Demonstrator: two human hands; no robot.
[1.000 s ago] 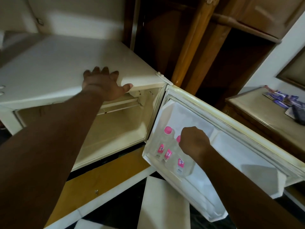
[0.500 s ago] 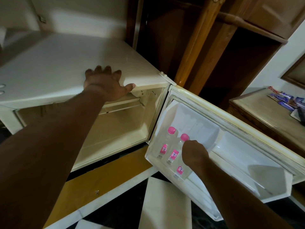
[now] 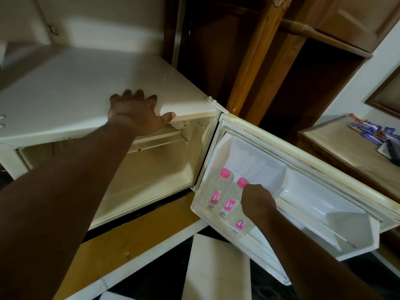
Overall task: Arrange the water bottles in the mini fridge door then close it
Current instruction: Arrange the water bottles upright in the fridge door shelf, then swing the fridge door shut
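The white mini fridge (image 3: 86, 87) stands open, its door (image 3: 313, 204) swung out to the right. Three clear water bottles with pink caps and pink labels stand in the door's lower shelf (image 3: 268, 263): the first bottle (image 3: 216, 191) nearest the hinge, the second bottle (image 3: 232, 200) beside it, the third bottle (image 3: 239, 227) farther out. My right hand (image 3: 257, 202) is closed over the top of the third bottle, hiding its cap. My left hand (image 3: 138, 114) lies flat on the fridge top at its front edge, fingers spread.
The fridge interior (image 3: 138, 169) shows only a wire shelf. A wooden post (image 3: 257, 53) and dark cabinet stand behind the door. A wooden side table (image 3: 346, 152) at right carries blue packets (image 3: 372, 131). White floor tiles (image 3: 216, 269) lie below.
My right hand has shifted down and outward from the second bottle's cap to the third bottle, uncovering the second pink cap. My left hand has stayed on the fridge top.
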